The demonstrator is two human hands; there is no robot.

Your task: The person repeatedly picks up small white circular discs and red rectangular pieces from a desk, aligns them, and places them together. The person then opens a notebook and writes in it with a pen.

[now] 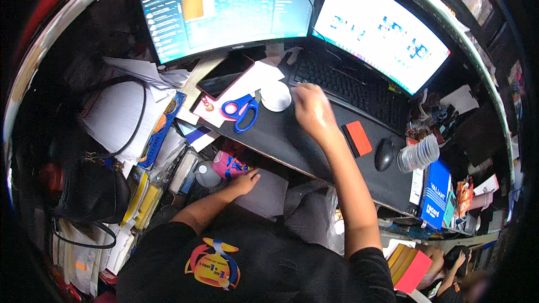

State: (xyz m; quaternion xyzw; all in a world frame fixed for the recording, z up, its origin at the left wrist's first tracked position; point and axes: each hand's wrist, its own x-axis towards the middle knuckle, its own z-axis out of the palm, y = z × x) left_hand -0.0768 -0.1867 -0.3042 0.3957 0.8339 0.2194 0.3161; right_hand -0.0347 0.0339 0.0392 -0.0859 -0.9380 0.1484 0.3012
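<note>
My right hand (314,111) is over the desk, in front of the keyboard, with its fingers drawn together beside a white round object (275,96). Whatever those fingers hold, if anything, cannot be made out. Low at the desk's front edge, my left hand (245,183) rests over my lap next to a pink printed item (229,165), its fingers loosely extended and apparently holding nothing. Scissors with blue handles (240,113) lie left of the white object. A dark-screened phone or tablet (227,77) sits behind them on papers.
Two lit monitors (236,46) stand behind the black keyboard (348,85). Toward the right are a red-orange block (357,138), a black mouse (386,154), a stack of clear plastic cups or lids (418,154) and a blue book (435,195). Papers and a black bag (92,191) crowd the left; another person sits lower right.
</note>
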